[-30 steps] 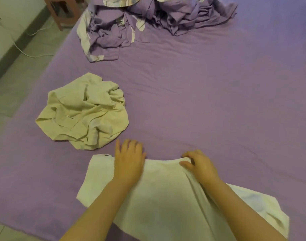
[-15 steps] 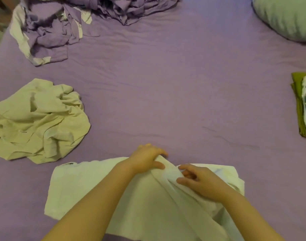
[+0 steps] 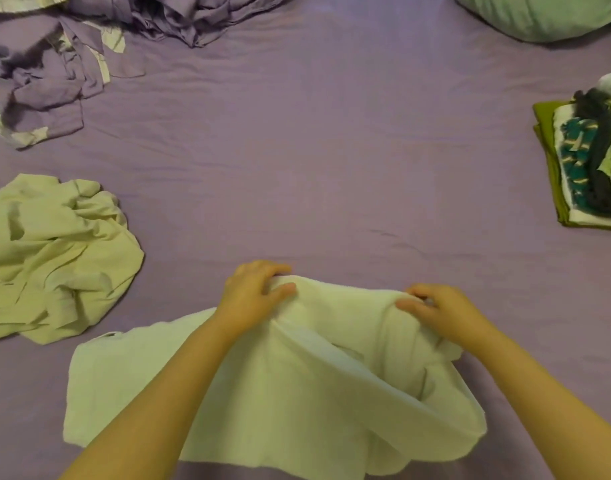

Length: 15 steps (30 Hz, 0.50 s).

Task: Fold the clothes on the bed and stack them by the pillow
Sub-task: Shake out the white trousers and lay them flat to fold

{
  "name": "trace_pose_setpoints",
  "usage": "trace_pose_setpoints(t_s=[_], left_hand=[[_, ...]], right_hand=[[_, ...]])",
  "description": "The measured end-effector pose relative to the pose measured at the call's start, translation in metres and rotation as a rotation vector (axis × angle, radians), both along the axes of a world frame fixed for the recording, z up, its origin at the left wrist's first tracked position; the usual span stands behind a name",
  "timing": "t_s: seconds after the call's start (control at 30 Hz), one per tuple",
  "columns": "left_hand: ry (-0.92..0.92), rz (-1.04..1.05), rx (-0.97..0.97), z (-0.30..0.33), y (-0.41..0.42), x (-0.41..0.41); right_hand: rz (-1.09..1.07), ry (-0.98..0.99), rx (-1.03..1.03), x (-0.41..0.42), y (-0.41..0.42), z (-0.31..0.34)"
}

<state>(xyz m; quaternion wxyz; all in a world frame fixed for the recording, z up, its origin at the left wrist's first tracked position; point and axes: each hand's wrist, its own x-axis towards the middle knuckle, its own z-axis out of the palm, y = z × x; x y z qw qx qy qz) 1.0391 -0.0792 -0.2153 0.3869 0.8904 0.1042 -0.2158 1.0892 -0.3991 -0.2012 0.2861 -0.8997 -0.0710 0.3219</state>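
Observation:
A white garment [image 3: 297, 393] lies on the purple bed near me, its far edge lifted off the sheet. My left hand [image 3: 252, 294] grips that raised edge on the left, fingers curled over it. My right hand [image 3: 435, 308] pinches the same edge further right. The right part of the garment is bunched and hangs in a fold below my right wrist. A crumpled pale yellow-green garment [image 3: 51, 258] sits at the left. A stack of folded clothes [image 3: 588, 168] lies at the right edge, below the pale green pillow [image 3: 546, 12].
A heap of rumpled purple and white bedding [image 3: 72, 53] fills the far left corner. The purple sheet [image 3: 314, 150] stretches flat between the heap, the pillow, the stack and my hands.
The view has swung right, showing more of the pillow and stack. My hands have moved apart along the garment's far edge and raised it off the bed.

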Motion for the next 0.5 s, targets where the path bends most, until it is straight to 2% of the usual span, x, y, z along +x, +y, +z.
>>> trace_pose_setpoints(t_s=[0.1, 0.2, 0.27, 0.33, 0.4, 0.47, 0.5], left_hand=[[-0.163, -0.303, 0.032, 0.025, -0.041, -0.01], [-0.164, -0.637, 0.075, 0.034, -0.091, -0.027], [-0.166, -0.767, 0.104, 0.036, -0.118, -0.038], [-0.13, -0.866, 0.094, 0.038, -0.138, -0.047], [-0.119, -0.95, 0.128, 0.038, -0.151, -0.054], [-0.138, -0.93, 0.175, 0.039, -0.158, -0.057], [-0.142, -0.868, 0.173, 0.039, -0.159, -0.056]], right_hand=[[-0.162, -0.015, 0.003, 0.007, 0.006, -0.018], [-0.313, -0.015, 0.08, -0.002, 0.003, -0.028], [-0.392, 0.011, 0.169, -0.011, -0.011, -0.024], [-0.339, 0.061, 0.136, -0.019, -0.037, -0.021], [-0.162, 0.127, 0.02, -0.029, -0.066, -0.02], [-0.073, 0.174, -0.025, -0.039, -0.087, -0.023], [-0.101, 0.178, -0.002, -0.042, -0.091, -0.024]])
